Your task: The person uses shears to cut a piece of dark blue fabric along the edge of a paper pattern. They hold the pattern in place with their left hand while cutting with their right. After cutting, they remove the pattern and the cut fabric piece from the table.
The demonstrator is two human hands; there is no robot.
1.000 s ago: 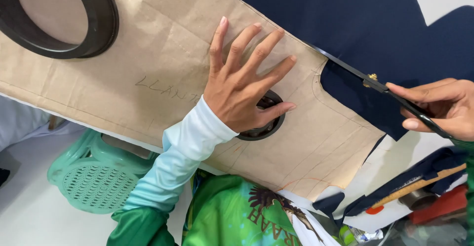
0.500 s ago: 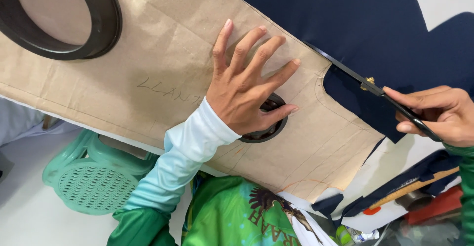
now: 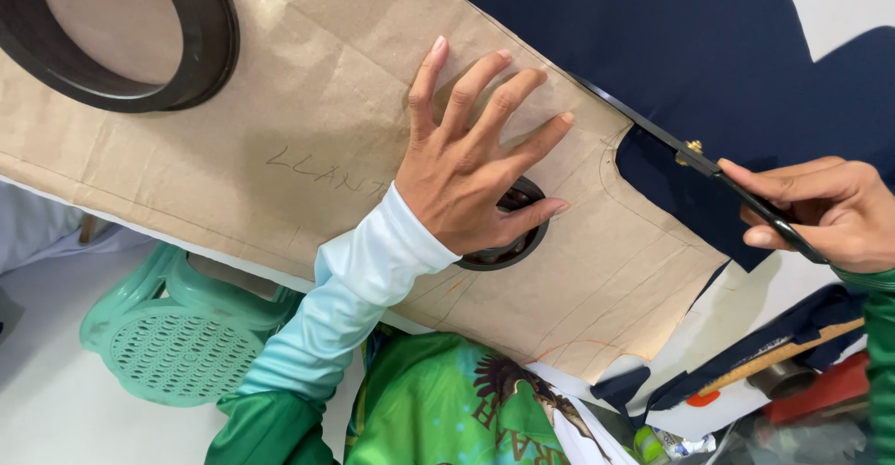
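Nearest, the left hand (image 3: 471, 162) lies spread flat, gripping nothing, pinning the brown paper pattern (image 3: 308, 148) beside a small black ring weight (image 3: 511, 236). The right hand (image 3: 820, 213) is closed around black-bladed scissors (image 3: 709, 166), cutting the dark navy fabric (image 3: 671, 45) along the pattern's edge. Farther off, a large black ring (image 3: 200, 45) weights the paper.

Left hand (image 3: 461, 171) lies flat with fingers (image 3: 494, 83) spread; right hand (image 3: 820, 208) is curled closed.

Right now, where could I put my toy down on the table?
Bare brown paper pattern lies between the big black ring and the left hand. It is crowded by the scissors in the right hand and the cluttered lower right corner.
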